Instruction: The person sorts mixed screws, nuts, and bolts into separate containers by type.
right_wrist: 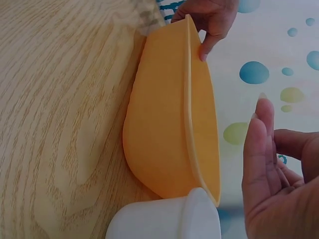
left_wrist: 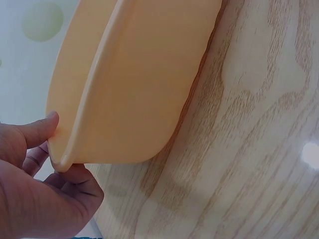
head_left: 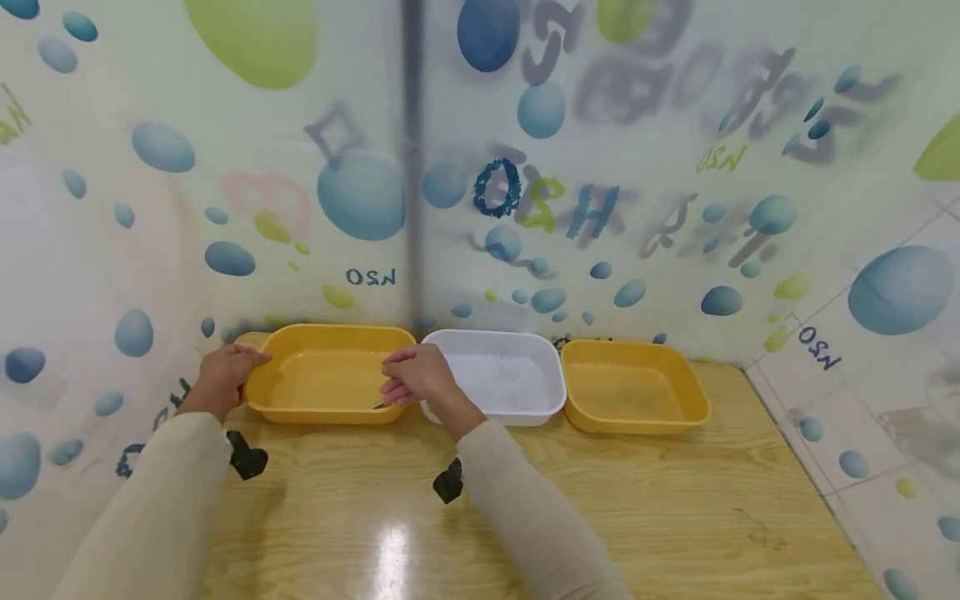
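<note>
Wooden bench (head_left: 570, 517) is filling the near foreground, pale grained and catching a glare of light, with two beige sleeves reaching forward across it. Beyond them, three shallow plastic tubs are sitting in a row along the back edge of the bench, against a wall printed with blue and green bubbles.

Left hand (head_left: 222, 377) is pinching the far left rim of the left yellow tub (head_left: 330, 375); in the left wrist view the thumb is lying over the lip and the fingers are curling beneath it. Right hand (head_left: 417, 377) is hovering at that tub's right rim, where it meets the white tub (head_left: 501, 379); the right wrist view is showing its grip spread, fingers straight and not closed on anything. A second yellow tub (head_left: 633, 387) is sitting to the right of the white one, untouched.

All three tubs are looking empty. The held tub is resting flat on the bench, so any lifting or shifting of it appears barely begun, with only one side gripped.
</note>
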Demonstrator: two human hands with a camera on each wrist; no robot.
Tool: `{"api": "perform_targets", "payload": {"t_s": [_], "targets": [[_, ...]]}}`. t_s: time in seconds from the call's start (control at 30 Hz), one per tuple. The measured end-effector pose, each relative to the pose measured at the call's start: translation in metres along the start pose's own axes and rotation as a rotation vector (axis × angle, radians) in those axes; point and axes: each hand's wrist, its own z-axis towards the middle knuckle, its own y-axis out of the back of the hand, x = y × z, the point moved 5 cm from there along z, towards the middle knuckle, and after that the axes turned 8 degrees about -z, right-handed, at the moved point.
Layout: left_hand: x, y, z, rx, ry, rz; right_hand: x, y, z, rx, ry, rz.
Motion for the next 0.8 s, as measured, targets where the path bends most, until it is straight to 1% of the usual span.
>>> {"api": "perform_targets", "payload": {"t_s": [0.27, 0.47, 0.57, 0.8], "targets": [[0.004, 0.002, 0.000, -0.008, 0.002, 0.004, -0.003, 0.009, -0.003, 0.003, -0.008, -0.019], [0.006, 0.003, 0.001, -0.011, 0.009, 0.002, -0.009, 0.016, -0.006, 0.029, 0.001, -0.013], [0.005, 0.002, 0.002, -0.014, 0.016, 0.005, -0.013, 0.023, -0.008, 0.032, 0.011, -0.019], [0.001, 0.000, 0.004, -0.007, 0.008, 0.005, -0.023, 0.042, -0.022, 0.034, 0.022, 0.019]]}}
